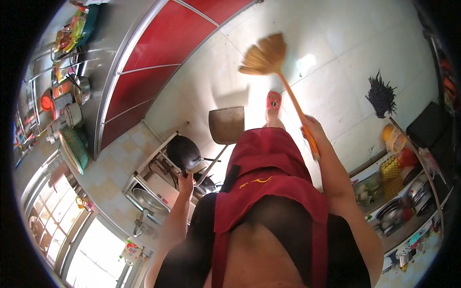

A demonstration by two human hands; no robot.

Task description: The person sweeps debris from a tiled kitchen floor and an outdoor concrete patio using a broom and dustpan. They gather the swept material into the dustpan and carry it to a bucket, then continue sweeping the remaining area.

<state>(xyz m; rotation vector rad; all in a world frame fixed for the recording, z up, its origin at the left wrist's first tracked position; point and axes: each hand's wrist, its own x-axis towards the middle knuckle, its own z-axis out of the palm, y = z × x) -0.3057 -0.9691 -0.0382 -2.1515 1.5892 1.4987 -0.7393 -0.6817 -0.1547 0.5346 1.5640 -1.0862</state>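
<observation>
My right hand [312, 129] is closed around the lower part of an orange broom handle. The broom [264, 55] has a fan of straw-coloured bristles, slightly blurred, over the pale tiled floor [317, 28]. On the other side, my left hand [186, 185] grips the end of a long-handled metal dustpan [226, 125]. Its pan lies in front of my body, left of a foot in a red slipper [273, 102]. Small dark specks of debris show on the tiles. A maroon apron [268, 169] covers my front and hides the other foot.
Red cabinets [169, 39] under a steel counter [111, 43] run along the left. A black wok [183, 151] hangs by a sink [147, 199] near my left hand. On the right, a dark string mop [381, 95] leans by a shelf rack [389, 237] holding pots and produce.
</observation>
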